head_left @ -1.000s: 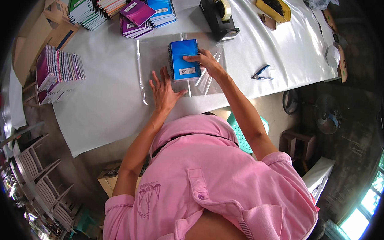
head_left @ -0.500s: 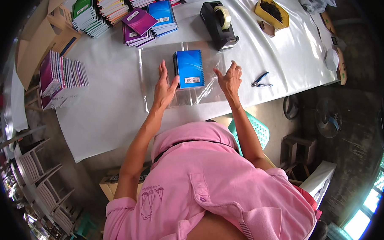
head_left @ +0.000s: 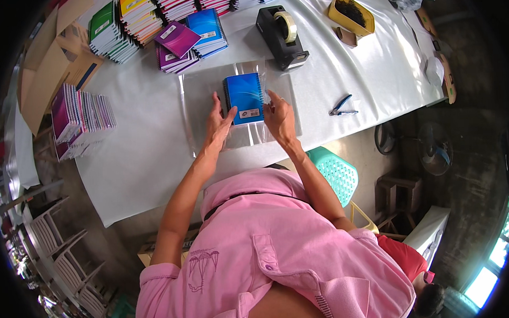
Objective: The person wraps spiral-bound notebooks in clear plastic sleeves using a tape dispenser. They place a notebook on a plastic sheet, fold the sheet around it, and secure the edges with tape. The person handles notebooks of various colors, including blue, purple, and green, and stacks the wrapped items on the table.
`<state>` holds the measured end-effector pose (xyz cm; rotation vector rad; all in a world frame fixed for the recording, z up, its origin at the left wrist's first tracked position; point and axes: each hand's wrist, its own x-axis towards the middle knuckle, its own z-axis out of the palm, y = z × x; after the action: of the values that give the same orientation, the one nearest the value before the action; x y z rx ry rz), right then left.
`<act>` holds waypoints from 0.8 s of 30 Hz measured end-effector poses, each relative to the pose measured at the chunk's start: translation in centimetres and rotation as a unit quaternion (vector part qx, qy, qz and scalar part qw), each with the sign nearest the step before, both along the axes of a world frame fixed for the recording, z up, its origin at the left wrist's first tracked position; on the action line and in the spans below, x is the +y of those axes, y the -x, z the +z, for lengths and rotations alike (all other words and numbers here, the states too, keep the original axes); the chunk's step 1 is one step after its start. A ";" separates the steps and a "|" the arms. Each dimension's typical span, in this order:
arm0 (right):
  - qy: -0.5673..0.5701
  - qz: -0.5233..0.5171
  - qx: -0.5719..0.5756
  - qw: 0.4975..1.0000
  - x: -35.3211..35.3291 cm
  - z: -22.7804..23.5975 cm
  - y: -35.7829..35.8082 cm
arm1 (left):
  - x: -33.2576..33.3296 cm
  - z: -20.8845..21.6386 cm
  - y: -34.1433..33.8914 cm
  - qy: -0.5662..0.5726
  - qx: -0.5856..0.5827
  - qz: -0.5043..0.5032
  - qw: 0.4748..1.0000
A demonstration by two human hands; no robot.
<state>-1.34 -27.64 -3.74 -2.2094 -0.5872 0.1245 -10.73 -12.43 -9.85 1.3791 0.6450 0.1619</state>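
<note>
A small stack of spiral notebooks with a blue cover [head_left: 245, 92] on top lies on a clear plastic sheet [head_left: 200, 127] on the table. My left hand [head_left: 217, 125] is at the stack's left side, fingers stretched away from me and thumb by the cover's lower left corner. At the right spiral edge is my right hand [head_left: 281, 120], its index finger extended, thumb apart from it and the other fingers partly curled. Both hands flank the stack without closing round it. Whether the right fingertips touch the film or the spiral is hard to make out.
Beyond the sheet stand a black tape dispenser [head_left: 281, 40] and stacked purple notebooks [head_left: 177, 39]. Blue-handled cutters [head_left: 342, 106] lie to the right, with a yellow container [head_left: 351, 15] farther back. More notebooks [head_left: 82, 117] stand at left near a cardboard box [head_left: 60, 65]. A green stool [head_left: 336, 173] is below the table edge.
My right hand has moved left, from apart to the notebook stack's right edge, and its fingers have curled somewhat. My left hand stays at the stack's left side. The view has shifted slightly.
</note>
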 end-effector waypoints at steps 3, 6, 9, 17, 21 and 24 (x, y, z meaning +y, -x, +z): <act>0.076 0.061 -0.065 0.993 0.6 1.3 1.4 | -0.1 -0.1 -0.1 0.027 -0.019 -0.003 0.999; 0.137 0.126 -0.086 0.979 0.9 -0.2 2.6 | -0.1 0.4 -0.4 0.090 -0.039 0.002 0.995; 0.152 0.232 -0.072 0.958 0.7 0.8 3.7 | -0.5 3.2 -1.8 0.097 -0.028 0.036 0.994; -0.049 0.465 0.237 0.852 -0.9 2.1 -3.6 | -1.4 -0.5 -4.0 -0.320 0.019 0.055 0.946; -0.106 0.305 0.089 0.942 -0.6 1.6 -9.4 | -1.4 -0.4 -3.7 -0.221 -0.032 0.033 0.974; -0.071 0.271 -0.048 0.959 1.1 0.2 -11.1 | -1.0 -0.8 -3.5 -0.196 -0.035 0.011 0.980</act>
<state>9.77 -26.55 -3.51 -1.8740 -1.2090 0.2505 -7.20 -13.40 -10.61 1.7367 0.5884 0.3695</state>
